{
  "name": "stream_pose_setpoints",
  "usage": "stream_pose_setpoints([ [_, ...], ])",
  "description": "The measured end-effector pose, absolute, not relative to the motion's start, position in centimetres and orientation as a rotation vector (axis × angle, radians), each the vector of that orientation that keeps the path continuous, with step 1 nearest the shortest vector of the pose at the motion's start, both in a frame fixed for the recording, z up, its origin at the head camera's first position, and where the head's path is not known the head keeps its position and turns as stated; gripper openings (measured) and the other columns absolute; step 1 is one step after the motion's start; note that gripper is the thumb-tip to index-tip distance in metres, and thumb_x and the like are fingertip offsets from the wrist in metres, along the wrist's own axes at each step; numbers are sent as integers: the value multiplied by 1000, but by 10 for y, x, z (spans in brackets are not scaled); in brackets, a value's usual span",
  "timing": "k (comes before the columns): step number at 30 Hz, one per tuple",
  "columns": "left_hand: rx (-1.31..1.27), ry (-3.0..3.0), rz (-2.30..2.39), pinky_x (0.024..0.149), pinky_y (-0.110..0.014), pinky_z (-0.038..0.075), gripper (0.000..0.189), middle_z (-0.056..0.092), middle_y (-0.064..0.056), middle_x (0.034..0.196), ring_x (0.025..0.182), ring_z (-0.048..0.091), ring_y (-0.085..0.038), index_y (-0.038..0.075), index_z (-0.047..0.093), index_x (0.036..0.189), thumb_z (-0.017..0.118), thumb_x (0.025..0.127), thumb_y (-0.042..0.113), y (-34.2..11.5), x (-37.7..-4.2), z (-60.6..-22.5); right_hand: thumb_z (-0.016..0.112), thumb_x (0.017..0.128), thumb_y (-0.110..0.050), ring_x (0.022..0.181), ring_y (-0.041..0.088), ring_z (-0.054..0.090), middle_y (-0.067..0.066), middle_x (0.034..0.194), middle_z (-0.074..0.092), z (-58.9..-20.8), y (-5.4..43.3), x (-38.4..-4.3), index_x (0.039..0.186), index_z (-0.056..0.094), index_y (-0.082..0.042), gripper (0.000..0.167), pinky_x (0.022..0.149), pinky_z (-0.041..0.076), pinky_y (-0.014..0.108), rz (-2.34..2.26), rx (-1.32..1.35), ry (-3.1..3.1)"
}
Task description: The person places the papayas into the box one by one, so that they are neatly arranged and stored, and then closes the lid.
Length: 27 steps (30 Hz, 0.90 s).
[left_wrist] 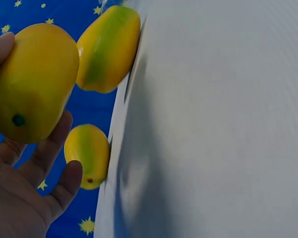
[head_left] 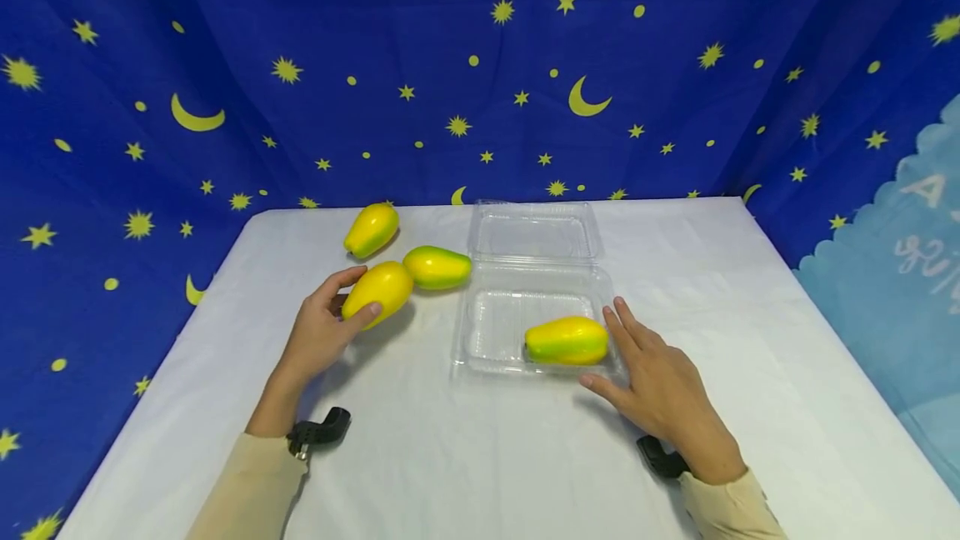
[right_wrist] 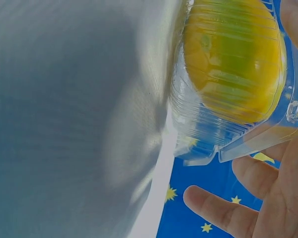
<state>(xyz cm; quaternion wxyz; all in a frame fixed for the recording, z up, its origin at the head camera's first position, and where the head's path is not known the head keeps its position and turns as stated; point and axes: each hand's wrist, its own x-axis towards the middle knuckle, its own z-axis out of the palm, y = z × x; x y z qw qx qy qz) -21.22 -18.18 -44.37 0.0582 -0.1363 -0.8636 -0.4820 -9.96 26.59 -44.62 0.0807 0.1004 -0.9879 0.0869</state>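
My left hand (head_left: 321, 332) grips a yellow papaya (head_left: 384, 290) between thumb and fingers, above the table; the left wrist view shows the dark spot at its end. Just beyond it lie two more yellow-green papayas, one papaya (head_left: 438, 267) beside the container and another papaya (head_left: 372, 230) farther back. A clear plastic container (head_left: 491, 361) stands with its lid (head_left: 534, 236) folded back. Inside its right front part rests a papaya (head_left: 566, 341), seen through the ribbed wall in the right wrist view. My right hand (head_left: 663, 382) lies at the container's right rim, fingers extended and thumb at the front corner.
A white cloth covers the table (head_left: 480, 457). Behind it hangs a blue curtain (head_left: 510, 140) with yellow moons and stars, meeting the table's back edge near the lid. A light blue patch (head_left: 892, 215) shows on the right side.
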Motion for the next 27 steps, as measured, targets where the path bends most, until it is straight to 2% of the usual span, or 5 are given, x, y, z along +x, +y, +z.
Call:
stream_pose_setpoints([
  [9,-427,-2573,-1521,75,-19,56,63,53,-6,149,110,65,-24,17,48,148,75,92,25,-176,-215,-439,54,87,-75,137,39,49,11,167,23,-446,266,-100,160,23,-11,102,88,54,57,247,299,-2955],
  [14,-437,-2544,-1511,81,-18,54,61,55,-4,147,114,63,-23,16,50,146,75,92,30,-174,-217,-434,54,87,-76,136,39,50,11,167,24,-446,266,-101,160,24,-11,102,88,54,56,248,300,-2953],
  [18,-455,-2530,-1508,86,-23,53,60,56,-2,145,114,63,-20,19,51,145,75,91,31,-169,-218,-429,54,87,-76,135,39,50,10,167,24,-447,266,-101,160,25,-10,102,87,54,57,258,296,-2956],
  [24,-501,-2492,-1524,87,-24,51,59,58,-2,142,110,62,-7,21,51,145,75,92,25,-159,-220,-423,54,87,-76,136,39,50,11,167,24,-447,266,-101,160,24,-11,102,88,54,57,256,293,-2959],
  [27,-497,-2479,-1536,86,-24,51,60,58,-5,142,107,61,-2,17,51,145,76,91,20,-153,-220,-421,53,87,-76,136,39,49,10,167,24,-447,266,-101,160,23,-11,102,88,54,57,252,290,-2964],
])
